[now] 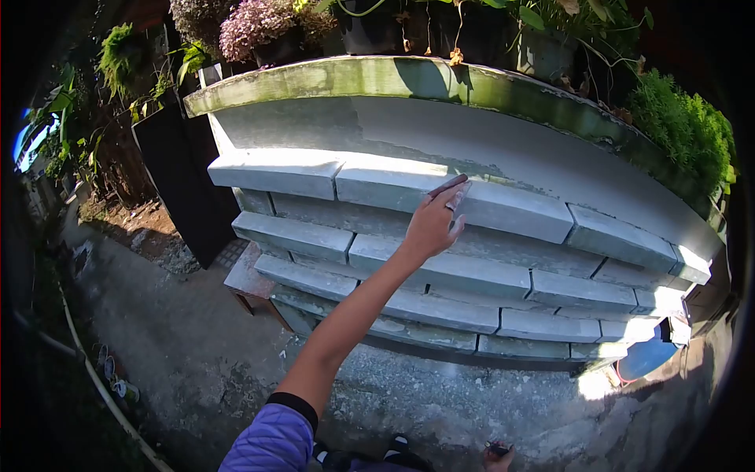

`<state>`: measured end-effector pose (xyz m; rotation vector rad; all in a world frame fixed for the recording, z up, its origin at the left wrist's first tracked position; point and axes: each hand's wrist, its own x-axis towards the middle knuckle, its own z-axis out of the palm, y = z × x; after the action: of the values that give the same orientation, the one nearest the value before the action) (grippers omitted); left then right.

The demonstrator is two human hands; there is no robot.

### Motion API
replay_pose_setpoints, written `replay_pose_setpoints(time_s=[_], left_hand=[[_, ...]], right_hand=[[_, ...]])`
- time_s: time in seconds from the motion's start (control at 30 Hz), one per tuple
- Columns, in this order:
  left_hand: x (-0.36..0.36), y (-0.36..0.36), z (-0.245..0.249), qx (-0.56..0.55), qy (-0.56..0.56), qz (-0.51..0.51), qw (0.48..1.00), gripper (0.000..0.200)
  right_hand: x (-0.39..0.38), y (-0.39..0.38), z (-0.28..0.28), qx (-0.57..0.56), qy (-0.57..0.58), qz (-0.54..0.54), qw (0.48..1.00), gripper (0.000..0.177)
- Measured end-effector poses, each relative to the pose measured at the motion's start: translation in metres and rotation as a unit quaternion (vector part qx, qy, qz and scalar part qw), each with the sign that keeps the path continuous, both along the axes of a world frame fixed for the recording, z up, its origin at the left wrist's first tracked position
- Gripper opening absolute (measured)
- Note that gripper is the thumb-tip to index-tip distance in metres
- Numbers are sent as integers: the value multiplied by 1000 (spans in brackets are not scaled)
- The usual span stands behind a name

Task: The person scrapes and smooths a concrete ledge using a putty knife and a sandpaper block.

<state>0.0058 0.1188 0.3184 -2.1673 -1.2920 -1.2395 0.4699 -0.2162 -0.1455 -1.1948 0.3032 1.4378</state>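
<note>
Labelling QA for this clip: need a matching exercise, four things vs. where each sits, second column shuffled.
Things:
1. left hand
2. right hand
3. pink-flowered plant
4. blue container

Places:
A. on top of the wall, upper left
B. at the wall's foot, far right
C. on the top ledge, gripping a flat sheet
D. bottom edge of the view

Pairs: 1-C, 2-D, 3-A, 4-B

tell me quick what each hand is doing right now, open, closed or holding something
Left hand: holding a flat reddish-brown sheet against the top ledge.
Right hand: barely in view at the bottom edge, so it cannot be told.
</note>
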Motion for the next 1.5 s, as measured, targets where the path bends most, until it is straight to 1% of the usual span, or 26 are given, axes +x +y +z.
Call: replay_pose_setpoints(time_s=[0.1,0.17,0.23,0.4,0.5,0.57,0.63,0.67,0.7,0.73,0.77,0.8,0.83,0.87,0.93,0.97,1.03,1.07,1.13,1.2,1.23,1.3,1.33,1.37,1.43,1.5], left_hand=[[-62,33,-13,-11,86,78,993,53],[-103,23,-1,-1,62,100,993,51],[-155,22,2,-52,14,145,988,49],[-235,-10,-6,2,2,287,958,50],[-237,-42,-26,61,-148,305,939,48],[-240,-64,-66,103,-222,247,937,47],[-234,-92,-127,30,-318,237,917,45],[-231,-102,-167,-5,-427,158,890,45],[-235,-116,-213,-205,-550,209,782,46],[-228,-129,-261,-198,-685,139,687,47],[-244,-134,-345,-226,-803,-14,551,50],[-239,-163,-380,-257,-856,-26,447,50],[-231,-186,-425,-280,-818,95,494,44],[-214,-219,-431,-338,-641,279,630,40],[-206,-273,-448,-344,-434,210,806,40],[-211,-280,-450,-375,-497,229,748,39],[-228,-290,-453,-429,-609,264,612,38],[-236,-290,-447,-415,-570,262,659,35],[-253,-267,-382,-377,-487,253,746,34],[-263,-222,-270,-175,-435,75,880,43],[-277,-200,-214,-152,-368,-3,918,52],[-301,-161,-123,-81,-198,-35,976,60],[-314,-144,-88,-61,-120,-1,991,65],[-320,-127,-44,-20,-56,-18,998,69],[-330,-92,15,51,-5,-14,999,73],[-334,-51,55,75,59,9,995,75]], right_hand=[[15,15,-15,3,-18,-11,1000,51],[14,22,-20,5,-26,-10,1000,52],[8,28,-24,2,-25,-16,1000,51],[-18,28,-20,-60,-9,-41,997,48],[-52,27,9,-44,13,-77,996,46],[-79,21,28,-27,21,-97,995,43],[-100,20,39,-21,55,-64,996,41],[-108,21,42,-15,71,-49,996,40],[-115,22,42,3,84,-29,996,39],[-122,23,38,20,96,-8,995,38],[-128,24,34,36,108,14,993,37],[-140,25,38,17,103,-4,995,37],[-156,28,46,-3,97,-23,995,36],[-170,31,55,-22,92,-43,995,35],[-168,29,18,-11,101,-55,993,52],[-165,30,-4,-6,106,-59,993,60],[-173,31,-15,1,95,-57,994,59],[-178,29,-17,4,88,-56,995,59],[-191,31,-13,-26,97,-70,992,58],[-200,36,-11,-21,99,-75,992,57],[-206,35,-12,-3,97,-73,993,56],[-220,30,-8,2,84,-92,992,52],[-235,28,15,-10,72,-111,991,48],[-253,30,42,-17,60,-131,989,45],[-277,27,76,-30,28,-96,995,35],[-287,23,97,-30,12,-88,996,31]])
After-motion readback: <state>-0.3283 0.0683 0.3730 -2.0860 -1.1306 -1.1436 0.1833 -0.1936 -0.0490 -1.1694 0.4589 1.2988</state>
